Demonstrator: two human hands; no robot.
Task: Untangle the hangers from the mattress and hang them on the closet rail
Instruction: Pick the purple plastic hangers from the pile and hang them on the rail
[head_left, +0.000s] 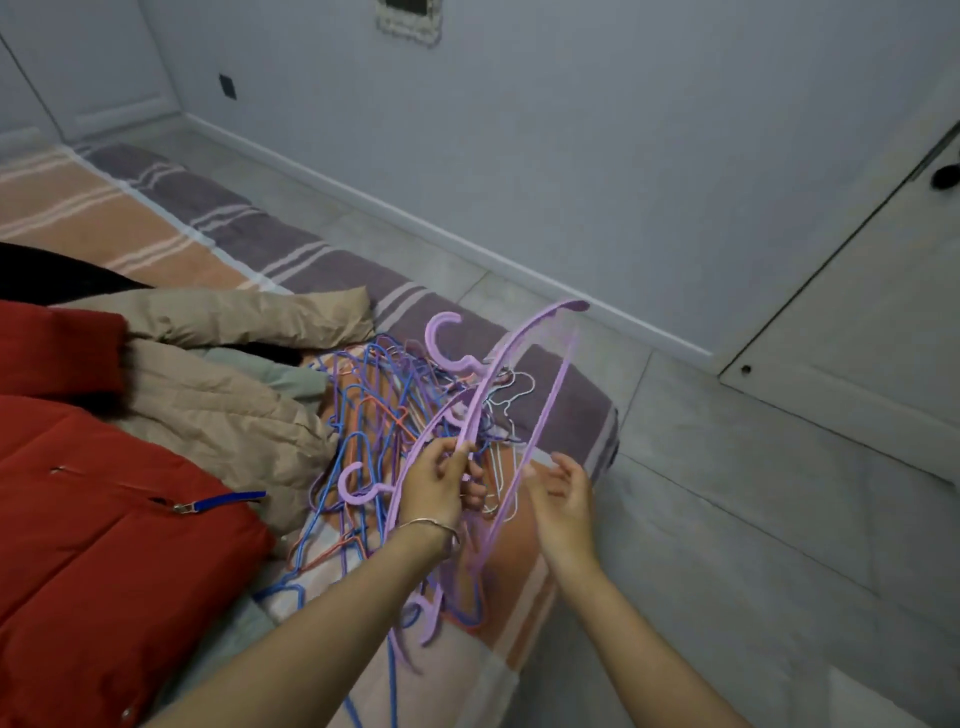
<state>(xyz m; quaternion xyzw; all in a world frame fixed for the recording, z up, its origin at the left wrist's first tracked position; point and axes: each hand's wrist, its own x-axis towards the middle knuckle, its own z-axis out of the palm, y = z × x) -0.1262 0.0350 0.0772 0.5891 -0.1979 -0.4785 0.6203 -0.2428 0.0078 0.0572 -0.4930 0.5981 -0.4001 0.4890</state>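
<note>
Tangle of wire hangers (384, 415) (blue, orange, white) w/ lilac plastic hangers (524, 364) on the striped mattress (332, 260), near its corner. Our left hand (436, 483) pinches one lilac hanger's arm, raised above the pile; our right hand (561, 493) is spread, fingers loose, just beside the hanger's lower bar. Left of pile: beige jacket (218, 395), red jacket (104, 519). Beyond: tiled floor (727, 493), grey wall (571, 156).

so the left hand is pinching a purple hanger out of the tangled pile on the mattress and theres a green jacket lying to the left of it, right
Not quite: the head view shows the jacket is red, not green. The rest holds: the left hand pinches a purple hanger above the tangled pile on the mattress.
</note>
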